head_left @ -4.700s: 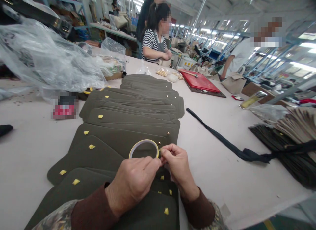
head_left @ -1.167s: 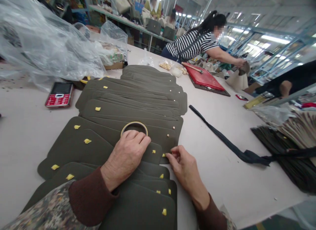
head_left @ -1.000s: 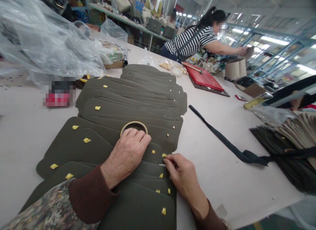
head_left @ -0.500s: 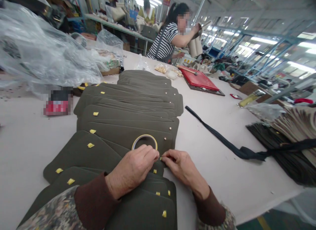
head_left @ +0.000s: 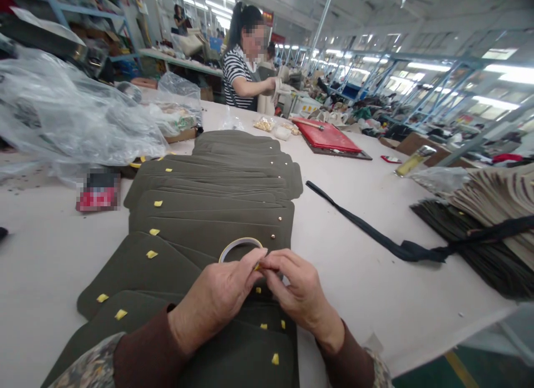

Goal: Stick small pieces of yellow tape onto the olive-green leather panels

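Yellow tape, wound on a roll (head_left: 241, 241), sits in your left hand (head_left: 217, 299), which is closed around the near part of the ring so that its far arc stands up ahead of your knuckles. Your right hand (head_left: 301, 285) meets it fingertip to fingertip; a scrap of yellow shows where they touch, but you cannot tell from here whether the right fingers have hold of the tape's end.

Under both your hands, and fanning out ahead of them, lie overlapping dark olive panels (head_left: 208, 210) on the pale worktop (head_left: 346, 304). Small yellow tape pieces (head_left: 152, 254) dot them to the left of your left hand and nearer you, below the right one. Just ahead of your fingertips, metal studs (head_left: 273, 236) shine near the panels' right edge.

Well to the left and ahead of your left hand is a red-and-black item (head_left: 99, 189), its face pixelated, so any lettering on it is hidden. To the right of your right hand runs a black strap (head_left: 371, 240), reaching a stack of beige and dark pieces (head_left: 496, 210). Farther ahead of your hands lie a red board (head_left: 327, 139) and, beyond the worktop, a co-worker in a striped top (head_left: 240, 74). Past that person hangs a red sign (head_left: 267, 18), its characters too small to read.
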A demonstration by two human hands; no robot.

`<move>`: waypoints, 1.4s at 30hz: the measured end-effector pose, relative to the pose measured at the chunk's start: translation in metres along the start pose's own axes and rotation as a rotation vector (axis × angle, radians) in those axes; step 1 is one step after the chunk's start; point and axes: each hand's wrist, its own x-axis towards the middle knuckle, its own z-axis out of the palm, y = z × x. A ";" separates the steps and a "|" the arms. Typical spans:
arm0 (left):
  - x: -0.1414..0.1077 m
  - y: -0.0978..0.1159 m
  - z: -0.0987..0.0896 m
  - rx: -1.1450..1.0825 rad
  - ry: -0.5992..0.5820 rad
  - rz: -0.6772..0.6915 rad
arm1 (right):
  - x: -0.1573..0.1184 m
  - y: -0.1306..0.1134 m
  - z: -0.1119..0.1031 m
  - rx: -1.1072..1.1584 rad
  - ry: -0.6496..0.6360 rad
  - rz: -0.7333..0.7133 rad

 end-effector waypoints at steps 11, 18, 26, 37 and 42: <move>0.008 0.004 -0.015 -0.055 -0.154 -0.083 | -0.005 0.000 0.013 -0.151 0.157 -0.002; 0.019 0.004 -0.006 -0.055 0.041 0.027 | 0.007 0.015 0.012 0.475 0.182 0.734; 0.020 -0.002 0.010 0.235 -0.272 -0.086 | 0.009 0.052 0.007 0.275 0.177 0.663; 0.022 -0.004 0.012 0.197 -0.410 -0.175 | 0.015 0.057 0.019 -0.257 0.117 0.358; 0.022 -0.004 0.012 0.185 -0.408 -0.183 | 0.004 0.061 0.017 -0.269 0.172 0.441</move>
